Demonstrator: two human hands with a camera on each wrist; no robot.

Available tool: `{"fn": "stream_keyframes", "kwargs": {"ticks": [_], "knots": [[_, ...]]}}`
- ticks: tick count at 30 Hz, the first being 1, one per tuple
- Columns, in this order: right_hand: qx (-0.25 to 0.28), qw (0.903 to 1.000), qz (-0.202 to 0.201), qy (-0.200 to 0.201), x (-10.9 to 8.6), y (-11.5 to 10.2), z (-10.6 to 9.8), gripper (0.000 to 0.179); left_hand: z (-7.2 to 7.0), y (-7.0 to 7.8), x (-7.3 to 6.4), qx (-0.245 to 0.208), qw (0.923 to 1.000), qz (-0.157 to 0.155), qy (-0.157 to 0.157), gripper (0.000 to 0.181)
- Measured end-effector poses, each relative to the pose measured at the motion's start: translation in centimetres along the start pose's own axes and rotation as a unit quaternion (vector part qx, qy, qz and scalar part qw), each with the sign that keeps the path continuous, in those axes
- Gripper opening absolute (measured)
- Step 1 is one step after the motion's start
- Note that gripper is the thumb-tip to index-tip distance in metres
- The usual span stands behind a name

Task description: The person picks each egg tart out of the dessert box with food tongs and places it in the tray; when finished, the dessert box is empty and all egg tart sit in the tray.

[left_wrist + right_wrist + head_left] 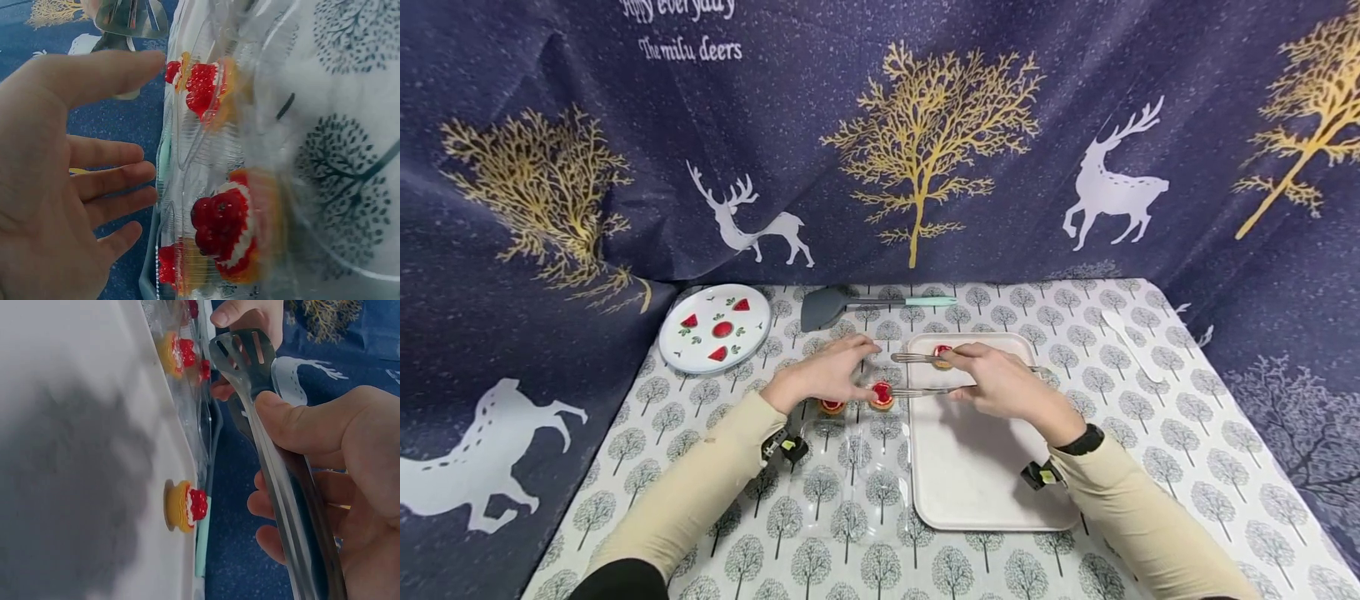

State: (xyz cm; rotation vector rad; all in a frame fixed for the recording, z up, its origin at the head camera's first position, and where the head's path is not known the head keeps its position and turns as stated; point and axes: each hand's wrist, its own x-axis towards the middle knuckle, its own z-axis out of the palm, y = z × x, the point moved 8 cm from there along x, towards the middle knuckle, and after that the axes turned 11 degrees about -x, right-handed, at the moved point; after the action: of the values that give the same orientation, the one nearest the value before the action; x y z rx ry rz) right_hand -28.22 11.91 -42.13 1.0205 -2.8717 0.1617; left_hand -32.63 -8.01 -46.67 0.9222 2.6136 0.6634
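Observation:
My right hand [1003,383] grips metal tongs [275,456] with slotted ends, their two arms spread apart and nothing between them. Below, a small tart [181,507] with red topping sits on the white tray [981,508], near its far left corner. My left hand [56,162] hovers over the far part of the clear plastic container [850,492], fingers extended and holding nothing. Inside it are several fruit tarts, one red-topped tart [882,395] by my left fingertips and another tart [831,407] partly covered by that hand.
At the back left lies a round white plate [752,346] with a watermelon print. A spatula [824,310] with a mint handle lies along the back. Right of the tray is a slim white utensil [1135,346]. A dark blue curtain [820,150] hangs behind the table.

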Motion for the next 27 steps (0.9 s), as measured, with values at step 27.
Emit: {"fn": "stream_keyframes", "kwargs": {"ticks": [27], "knots": [[-0.051, 0.9979, -0.038, -0.011, 1.7, -2.8, 1.1, 0.059, 2.1, 0.1, -0.8, 0.008, 0.9997, 0.022, 0.007, 0.092]]}}
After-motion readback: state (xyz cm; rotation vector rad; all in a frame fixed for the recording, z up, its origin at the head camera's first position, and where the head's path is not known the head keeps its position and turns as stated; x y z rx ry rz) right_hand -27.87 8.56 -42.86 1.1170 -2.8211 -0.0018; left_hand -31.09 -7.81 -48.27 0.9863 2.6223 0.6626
